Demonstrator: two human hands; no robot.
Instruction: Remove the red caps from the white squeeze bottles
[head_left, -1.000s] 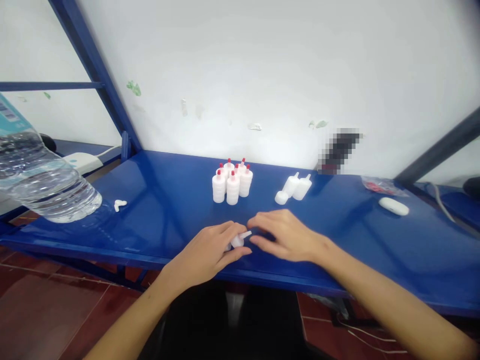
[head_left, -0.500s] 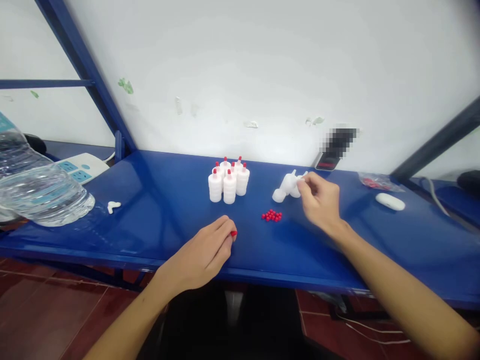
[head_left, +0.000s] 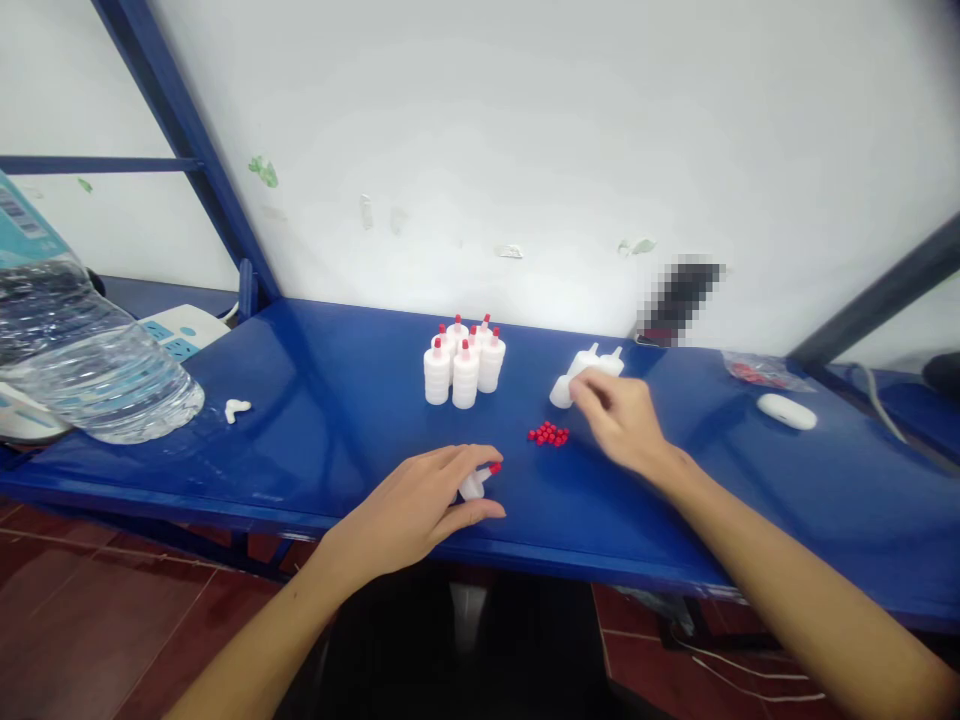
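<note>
Head view: a glossy blue tabletop [head_left: 322,410] spans the scene. The left hand [head_left: 409,500] curls round a white plastic bottle [head_left: 472,487] near the front edge, thumb and fingertips apart. The right hand [head_left: 624,418] has its fingertips together at the uncapped white bottles [head_left: 560,393]; I cannot tell whether they pinch one. Ribbed white bottles with red tips [head_left: 465,384] stand clustered farther back. Loose red caps [head_left: 548,434] lie between the hands. The held bottle's nozzle, bare a second ago, now wears a small red cap [head_left: 495,468], matching the cluster.
</note>
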